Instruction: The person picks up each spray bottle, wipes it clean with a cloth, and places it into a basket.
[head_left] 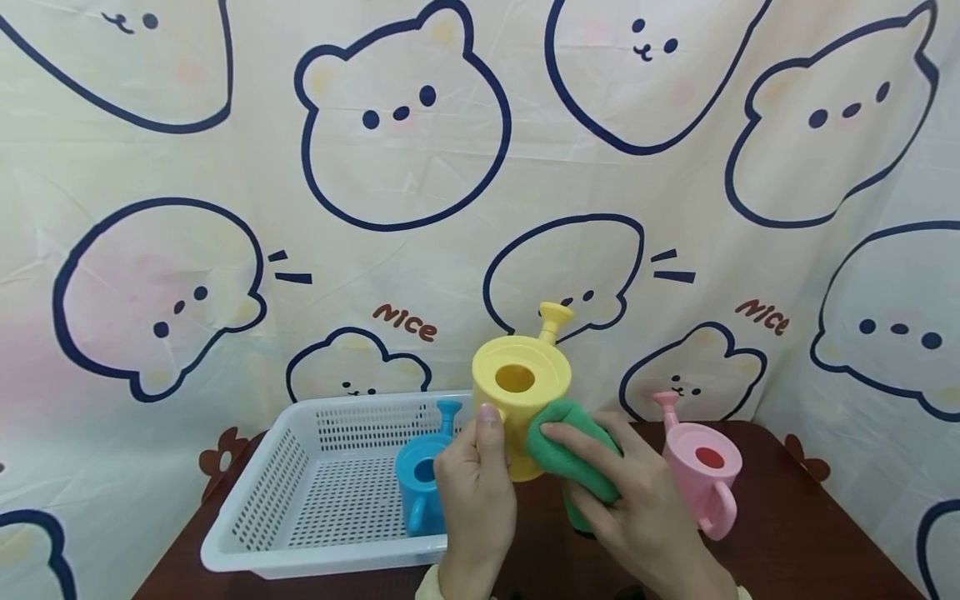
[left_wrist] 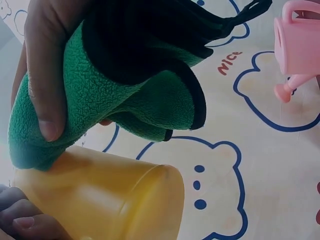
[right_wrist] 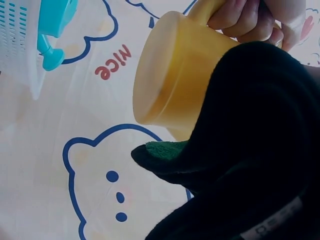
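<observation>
My left hand (head_left: 476,483) grips the handle of a yellow watering can (head_left: 525,367), holding it up off the table with its spout pointing away. In my right hand (head_left: 637,492) is a bunched green cloth (head_left: 570,450) with dark edging, pressed against the can's right side. The left wrist view shows the cloth (left_wrist: 90,100) over the can's wall (left_wrist: 115,190), near its upper end. In the right wrist view the dark side of the cloth (right_wrist: 260,130) covers much of the can (right_wrist: 170,75), while the left fingers (right_wrist: 247,20) curl round the handle.
A white perforated basket (head_left: 247,517) stands on the left of the dark brown table (head_left: 795,533), with a blue watering can (head_left: 420,483) inside it. To the right, a pink watering can (head_left: 701,467) sits on the table. Behind hangs a cartoon-bear curtain (head_left: 405,275).
</observation>
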